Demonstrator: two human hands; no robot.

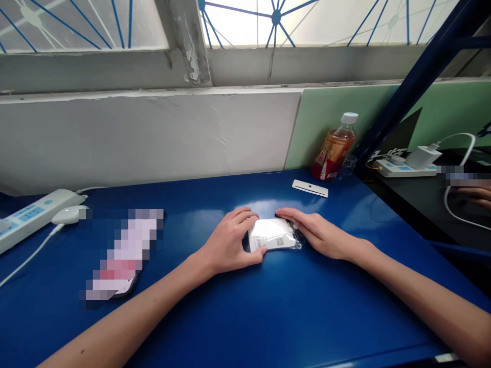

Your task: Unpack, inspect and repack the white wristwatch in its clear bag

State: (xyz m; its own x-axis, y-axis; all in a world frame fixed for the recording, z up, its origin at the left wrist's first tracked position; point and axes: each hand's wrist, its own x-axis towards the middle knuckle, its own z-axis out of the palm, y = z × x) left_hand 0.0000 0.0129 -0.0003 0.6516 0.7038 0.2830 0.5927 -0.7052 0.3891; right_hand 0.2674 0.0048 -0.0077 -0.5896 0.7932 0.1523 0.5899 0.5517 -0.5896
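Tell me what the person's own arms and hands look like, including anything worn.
The left grip and right grip are bare human hands. No gloves, rings, watches or sleeves are visible. The left forearm has small spots; the right forearm shows no clear markings.

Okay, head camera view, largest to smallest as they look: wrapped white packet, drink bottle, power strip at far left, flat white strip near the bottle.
1. Power strip, though the picture's edge cuts it off.
2. Drink bottle and wrapped white packet: too alike to rank; the packet looks nearer.
3. Flat white strip, clearly smallest.
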